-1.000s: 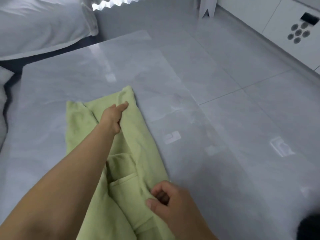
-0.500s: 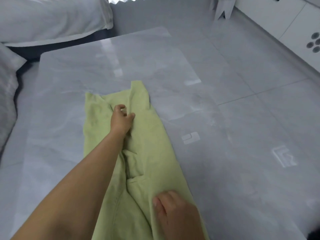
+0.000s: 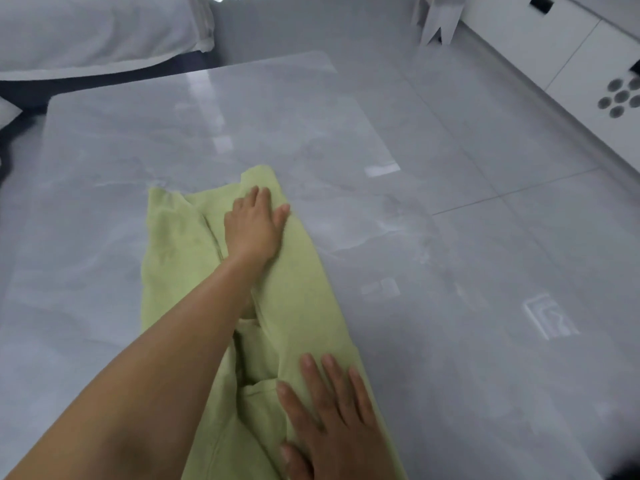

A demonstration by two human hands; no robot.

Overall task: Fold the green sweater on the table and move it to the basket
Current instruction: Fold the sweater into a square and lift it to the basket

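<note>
Bed [image 3: 86,32] beyond table [image 3: 138,133]; cabinet [image 3: 571,46] far right.

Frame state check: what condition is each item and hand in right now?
green sweater: folded lengthwise into a long strip, lying on the table, some creases down the middle.
left hand: fingers straight, palm pressing flat on the sweater's far end.
right hand: fingers straight, lying flat on the sweater's near end.
table: glossy grey top, bearing the sweater.
basket: not in view.
</note>
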